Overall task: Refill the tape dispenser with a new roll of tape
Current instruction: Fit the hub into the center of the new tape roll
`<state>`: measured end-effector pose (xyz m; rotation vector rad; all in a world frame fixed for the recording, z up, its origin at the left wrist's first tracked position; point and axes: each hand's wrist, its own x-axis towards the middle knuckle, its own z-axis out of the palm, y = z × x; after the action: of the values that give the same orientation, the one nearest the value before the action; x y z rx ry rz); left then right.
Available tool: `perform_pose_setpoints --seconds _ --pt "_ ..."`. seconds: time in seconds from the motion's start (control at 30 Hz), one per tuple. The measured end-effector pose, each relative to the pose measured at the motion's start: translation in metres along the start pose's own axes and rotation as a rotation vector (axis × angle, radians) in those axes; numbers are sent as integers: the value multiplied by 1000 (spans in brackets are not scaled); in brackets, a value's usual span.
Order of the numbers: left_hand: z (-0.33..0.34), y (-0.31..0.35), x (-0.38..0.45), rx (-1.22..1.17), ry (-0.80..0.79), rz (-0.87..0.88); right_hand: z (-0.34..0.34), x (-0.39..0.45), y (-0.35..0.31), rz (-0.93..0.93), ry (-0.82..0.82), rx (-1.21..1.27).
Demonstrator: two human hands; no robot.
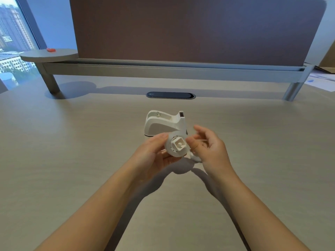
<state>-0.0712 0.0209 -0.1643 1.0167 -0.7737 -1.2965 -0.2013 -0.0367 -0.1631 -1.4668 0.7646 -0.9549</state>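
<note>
I see a pale wood-grain table (72,151) running wide under both arms, with a window (12,42) onto city towers far off to the left of my left grip and a small round shelf (49,55) carrying a red object (51,50) beside it. A dark fabric partition (190,29) on a grey rail stands well beyond both grips, and a dark oval cable port (170,95) sits in the table just past the dispenser. My left hand (154,153) is closed around the white spool (177,144), thumb on its rim, the square hub facing me. The white tape dispenser (165,124) stands upright on the table just behind the spool, its cradle empty. My right hand (208,144) is loosely curled with fingers partly spread, thumb almost at the spool's right edge; whether it pinches anything I cannot tell. Papers (320,80) lie far right.
</note>
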Motion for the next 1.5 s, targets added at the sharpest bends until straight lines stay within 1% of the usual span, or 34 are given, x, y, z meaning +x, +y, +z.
perform_pose_setpoints --seconds 0.03,0.07,0.17,0.23,0.4,0.5,0.7,1.13,1.5 --pt "-1 -1 0 13 -11 11 -1 0 0 70 -71 47" --pt "-1 -1 0 26 -16 22 -3 2 0 80 -129 31" --pt "-2 -3 0 83 32 43 -4 4 1 46 -173 -32" --pt "-3 -4 -1 132 63 70 -3 4 3 22 -151 -43" --pt "-3 -2 0 247 82 123 -5 4 5 -16 -92 -33" --pt "-7 0 1 313 98 143 -4 3 2 -59 -96 -68" --pt "-7 0 1 337 103 187 0 1 4 -125 -94 -159" --pt "2 -6 0 460 168 402 4 3 6 -172 -62 -152" --pt "4 -8 0 490 220 452 8 4 8 -184 -32 -163"
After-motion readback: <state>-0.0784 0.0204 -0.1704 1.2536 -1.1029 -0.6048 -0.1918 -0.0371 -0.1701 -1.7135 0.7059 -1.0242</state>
